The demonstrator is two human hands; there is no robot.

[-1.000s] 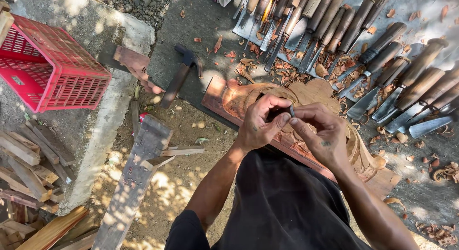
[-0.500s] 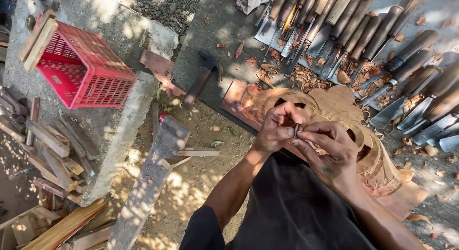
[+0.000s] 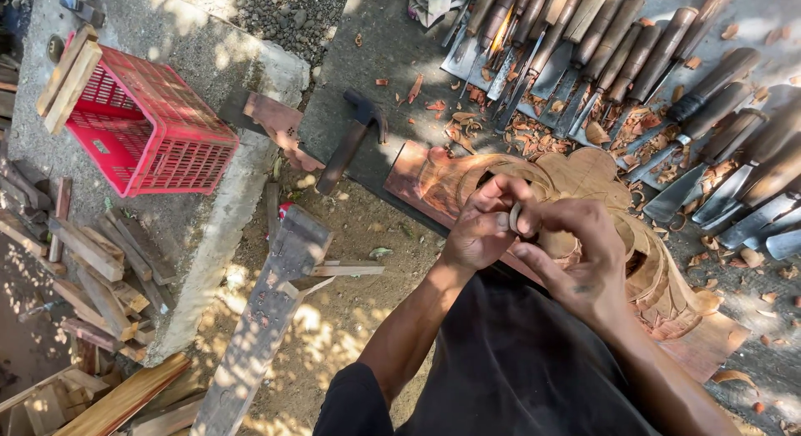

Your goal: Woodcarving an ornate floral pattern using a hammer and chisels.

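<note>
My left hand (image 3: 486, 223) and my right hand (image 3: 576, 252) meet above a carved wooden panel (image 3: 601, 181) with curling leaf shapes. Between the fingertips of both hands sits a small pale curved piece (image 3: 516, 217), too small to identify. The left fingers pinch it from the left and the right thumb and forefinger close on it from the right. The panel lies on a dark surface (image 3: 375, 60), partly hidden by my hands and my dark clothing.
Several wooden-handled chisels (image 3: 634, 60) lie in a row at the top right among wood shavings (image 3: 534, 140). A hammer (image 3: 350, 140) rests left of the panel. A red plastic crate (image 3: 142, 127) stands on a concrete slab. Scrap wood (image 3: 83, 261) and a plank (image 3: 267, 319) lie at left.
The view has shifted, so everything sits lower and further right in frame. My hands stay together on the small piece, with the fingers slightly rearranged.
</note>
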